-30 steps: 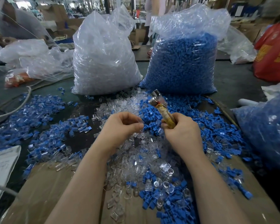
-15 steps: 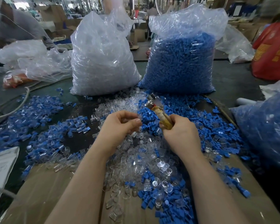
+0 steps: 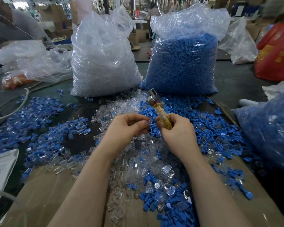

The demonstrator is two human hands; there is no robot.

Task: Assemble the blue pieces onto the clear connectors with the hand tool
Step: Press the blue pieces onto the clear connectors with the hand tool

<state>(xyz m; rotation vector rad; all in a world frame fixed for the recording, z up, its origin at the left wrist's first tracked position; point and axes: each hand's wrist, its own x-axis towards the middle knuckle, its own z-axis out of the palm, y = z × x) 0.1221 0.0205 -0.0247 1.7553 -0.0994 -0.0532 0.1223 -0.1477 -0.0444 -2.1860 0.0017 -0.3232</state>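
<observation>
Both hands met over the middle of the table, fingertips nearly touching. The left hand [image 3: 129, 126] had its fingers curled in, thumb and fingertips pinching a small clear connector [image 3: 148, 122] at the gap between the hands. The right hand [image 3: 175, 128] was closed round the yellowish handle of the hand tool [image 3: 161, 115], whose metal head pointed up and away toward the far side; whether its fingertips also held a blue piece could not be told.

Directly beneath and around the hands lay a loose heap of clear connectors [image 3: 138, 161] mixed with blue pieces [image 3: 203, 128], the blue thicker to the right and near side. A separate scatter of joined blue-and-clear parts [image 3: 44, 128] spread to the left, well apart from the hands. Brown cardboard [image 3: 44, 194] covered the near table edge.

At the far side stood two tall plastic bags, touching at their bases: a bag of clear parts [image 3: 103, 63] on the left and a bag of blue parts [image 3: 184, 66] on the right, just beyond the tool's head. Another blue-filled bag [image 3: 269, 131] sat at the right edge, and a red bag [image 3: 277, 51] beyond it.
</observation>
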